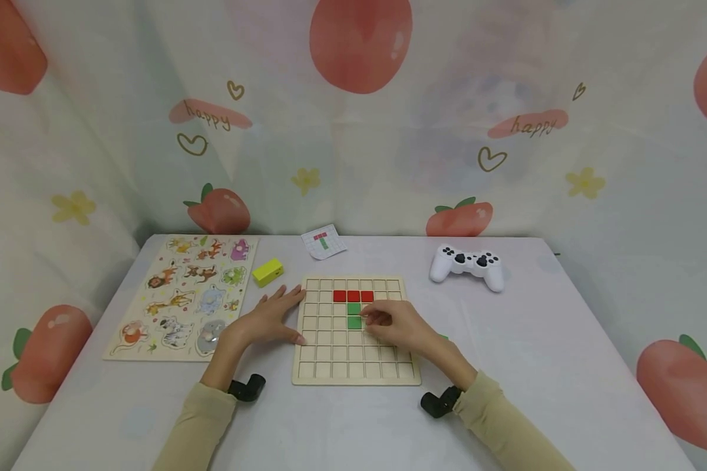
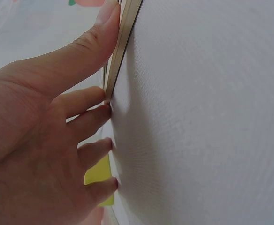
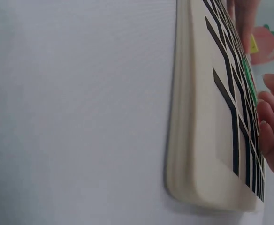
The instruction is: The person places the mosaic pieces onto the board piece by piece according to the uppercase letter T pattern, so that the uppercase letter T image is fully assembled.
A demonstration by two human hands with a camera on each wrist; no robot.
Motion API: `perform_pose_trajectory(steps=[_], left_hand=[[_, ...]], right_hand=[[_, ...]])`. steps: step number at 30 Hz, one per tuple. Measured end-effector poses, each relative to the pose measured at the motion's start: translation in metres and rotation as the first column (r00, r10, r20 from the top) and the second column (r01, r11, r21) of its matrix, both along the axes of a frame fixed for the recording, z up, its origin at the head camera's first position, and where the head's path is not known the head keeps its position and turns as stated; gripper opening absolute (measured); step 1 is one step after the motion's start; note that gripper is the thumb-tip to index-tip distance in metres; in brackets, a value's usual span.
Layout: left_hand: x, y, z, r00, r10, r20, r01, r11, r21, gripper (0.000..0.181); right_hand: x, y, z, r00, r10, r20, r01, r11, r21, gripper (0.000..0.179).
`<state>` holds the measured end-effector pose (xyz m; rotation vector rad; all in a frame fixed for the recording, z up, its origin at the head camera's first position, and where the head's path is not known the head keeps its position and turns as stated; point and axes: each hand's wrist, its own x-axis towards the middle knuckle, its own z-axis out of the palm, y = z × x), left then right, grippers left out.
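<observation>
A square wooden grid board point(image 1: 325, 373) lies flat on the table. Three red tiles point(image 1: 353, 296) form a row in its upper part, and two green tiles point(image 1: 354, 315) run down from the middle one. My left hand point(image 1: 265, 320) rests spread along the board's left edge, its thumb point(image 2: 87, 51) and fingertips at the rim. Over the board, my right hand point(image 1: 397, 324) bends its fingers beside the green tiles, fingertips right at their side. No tile shows between the right thumb and fingers point(image 3: 268, 133). The squares beneath that hand are hidden.
A yellow block point(image 1: 268, 272) sits beyond my left hand, next to an animal puzzle board point(image 1: 129, 314). Behind the grid lies a pattern card point(image 1: 324, 242). A white game controller point(image 1: 467, 265) is at the back right. Something green point(image 1: 444, 337) peeks out behind my right forearm.
</observation>
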<state>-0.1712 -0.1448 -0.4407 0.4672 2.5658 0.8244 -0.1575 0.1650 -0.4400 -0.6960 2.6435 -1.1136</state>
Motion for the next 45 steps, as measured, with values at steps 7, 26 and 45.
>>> perform_pose_trajectory(steps=[7, 26, 45], left_hand=[[0.0, 0.0, 0.0, 1.0, -0.007, 0.004, 0.007, 1.0, -0.006, 0.103], [-0.002, -0.001, 0.001, 1.0, -0.005, 0.002, 0.005, 1.0, 0.003, 0.103], [-0.003, -0.002, -0.003, 1.0, -0.004, -0.006, 0.004, 1.0, 0.0, 0.104]], right_hand=[[0.008, 0.015, 0.004, 0.999, -0.031, -0.043, 0.032, 0.999, 0.022, 0.022], [0.023, 0.066, 0.006, 0.981, -0.081, -0.178, 0.092, 0.994, 0.052, 0.025], [0.03, 0.114, 0.007, 0.985, -0.14, -0.101, 0.157, 0.971, 0.179, 0.035]])
